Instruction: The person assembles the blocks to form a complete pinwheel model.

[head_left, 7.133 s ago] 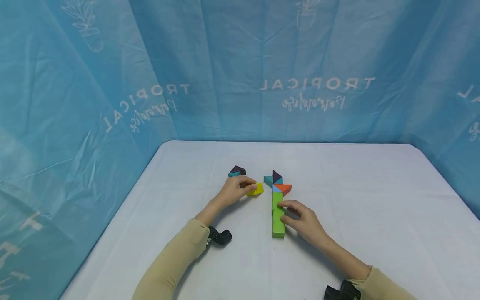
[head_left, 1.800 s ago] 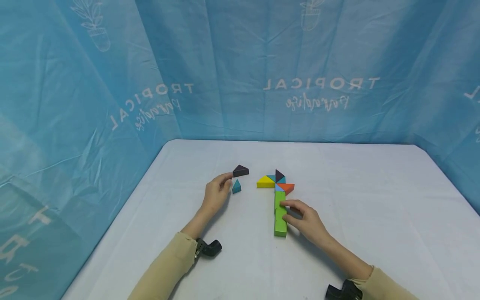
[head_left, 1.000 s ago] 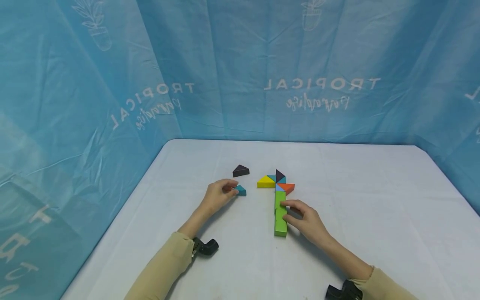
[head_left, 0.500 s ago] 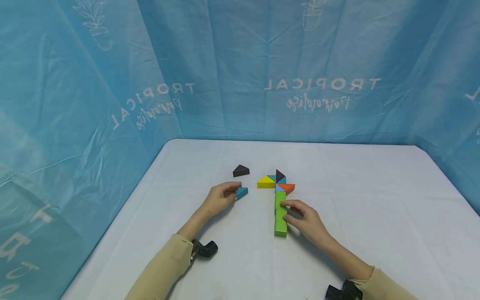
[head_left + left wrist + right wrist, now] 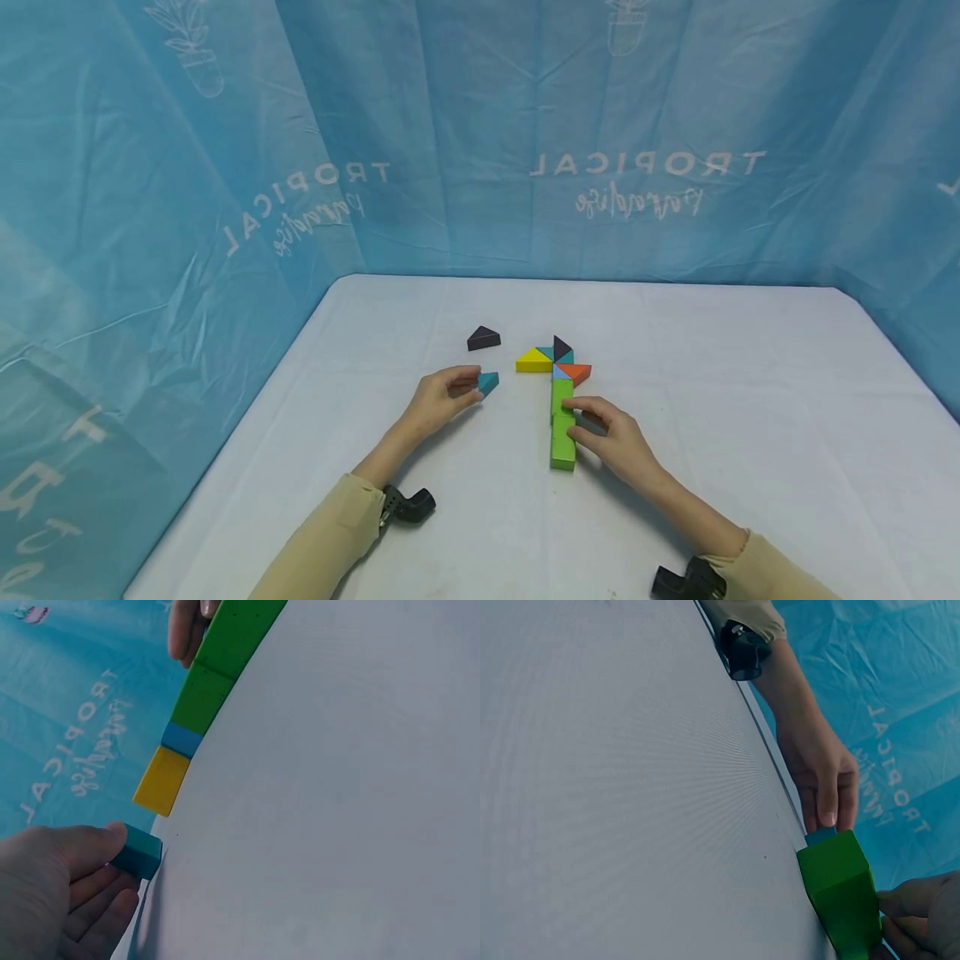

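My left hand point(image 5: 442, 402) pinches a teal triangular block point(image 5: 489, 382) between thumb and fingers, left of a pinwheel shape of blocks. In the left wrist view this teal block point(image 5: 141, 853) shows close over the table. The pinwheel holds a yellow triangle point(image 5: 534, 362), a black triangle point(image 5: 561, 348), an orange-red one point(image 5: 577, 374), a light blue one point(image 5: 558, 373) and teal pieces. Two green blocks point(image 5: 562, 446) run in line below it like a stem. My right hand point(image 5: 618, 442) touches their right side with index finger and thumb spread apart.
A black triangular block point(image 5: 483, 339) lies by itself beyond my left hand. Everything sits on a white-covered table point(image 5: 735, 417). Blue printed curtains point(image 5: 480, 150) stand behind and at the sides. A black camera is strapped to each wrist.
The yellow block went from my left hand into the pinwheel's left side. My left hand then took the teal block from beside the loose black one and turned it. The right hand stayed put.
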Available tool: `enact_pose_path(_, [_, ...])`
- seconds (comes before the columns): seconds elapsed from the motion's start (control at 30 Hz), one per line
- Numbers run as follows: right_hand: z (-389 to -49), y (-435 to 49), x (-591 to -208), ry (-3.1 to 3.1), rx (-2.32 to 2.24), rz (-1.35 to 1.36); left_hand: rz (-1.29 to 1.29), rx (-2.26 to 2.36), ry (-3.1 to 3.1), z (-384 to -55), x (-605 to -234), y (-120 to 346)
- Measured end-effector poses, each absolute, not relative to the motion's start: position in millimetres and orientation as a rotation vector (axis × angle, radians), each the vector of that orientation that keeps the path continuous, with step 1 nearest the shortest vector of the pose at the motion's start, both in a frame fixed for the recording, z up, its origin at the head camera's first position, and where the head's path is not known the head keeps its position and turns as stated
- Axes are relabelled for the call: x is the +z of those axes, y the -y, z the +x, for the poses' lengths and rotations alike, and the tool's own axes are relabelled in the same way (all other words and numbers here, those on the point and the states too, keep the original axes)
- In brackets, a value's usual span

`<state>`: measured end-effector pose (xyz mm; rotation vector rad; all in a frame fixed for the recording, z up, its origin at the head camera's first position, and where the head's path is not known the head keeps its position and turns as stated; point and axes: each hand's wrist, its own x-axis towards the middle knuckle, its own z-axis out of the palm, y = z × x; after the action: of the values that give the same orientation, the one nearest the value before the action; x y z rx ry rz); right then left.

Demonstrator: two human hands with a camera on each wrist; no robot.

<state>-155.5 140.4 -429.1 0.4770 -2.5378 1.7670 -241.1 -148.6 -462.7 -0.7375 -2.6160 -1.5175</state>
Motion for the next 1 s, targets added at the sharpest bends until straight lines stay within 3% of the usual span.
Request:
enact_pose_path(0.3, [-156,-143,-430,2.533,1.755,0.506,-0.762,-1.486,2.642,-246,-463,120])
enact_pose_path(0.63, [-172,-149,-463,2.548,1.748,0.474,-0.859,-1.415,2.556,-253,-469,86])
enact_pose_path(1.0, [-167,-147,-453,2.522,1.754,0.495,-0.867,-1.289,2.526,-255,-469,70])
